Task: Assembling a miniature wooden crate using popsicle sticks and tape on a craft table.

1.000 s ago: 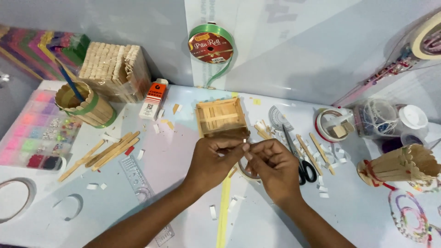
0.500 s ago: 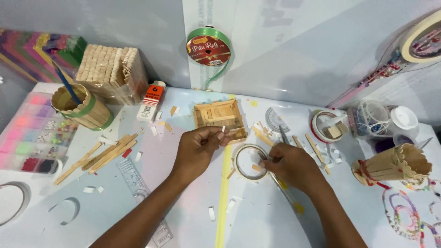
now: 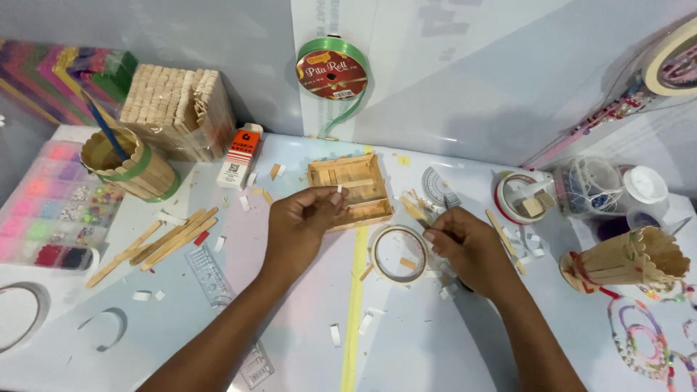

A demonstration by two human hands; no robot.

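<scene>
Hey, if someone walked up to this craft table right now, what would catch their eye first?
Probably the two hands at the centre: the left hand pinches a small white piece at the shallow craft-stick tray, while the right hand rests beside a tape ring lying flat. Next, the green ribbon roll on the back wall, and the bright bead organiser at the far left edge.

Left hand (image 3: 301, 221) pinches a small white tape piece (image 3: 339, 189) over the wooden stick tray (image 3: 351, 190). Right hand (image 3: 468, 247) rests beside the tape roll (image 3: 398, 253) lying flat on the table (image 3: 435, 341), gripping scissors, mostly hidden. Loose craft sticks (image 3: 156, 243) lie left; green ribbon spool (image 3: 332, 70) behind.
</scene>
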